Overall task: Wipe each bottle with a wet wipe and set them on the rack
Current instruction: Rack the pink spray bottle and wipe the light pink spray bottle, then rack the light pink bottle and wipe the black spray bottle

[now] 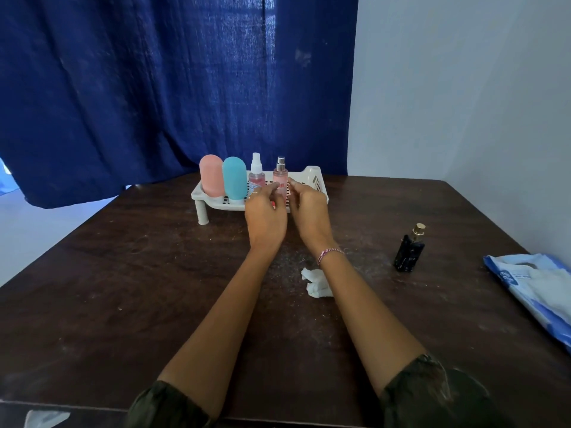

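A white slotted rack [315,180] stands at the table's far middle. On it, left to right, stand a pink bottle [211,175], a teal bottle [234,178], a clear spray bottle with a white pump [256,176] and a pink spray bottle with a silver pump [280,176]. My left hand [265,217] and my right hand [310,214] flank the pink spray bottle, fingers spread near its base; whether they touch it is unclear. A black perfume bottle with a gold cap [409,251] stands on the table at the right. A crumpled wet wipe [315,282] lies under my right forearm.
A blue and white wet wipe pack [537,288] lies at the table's right edge. A dark blue curtain [173,88] hangs behind the rack. The dark wooden table [123,273] shows dusty marks near the wipe.
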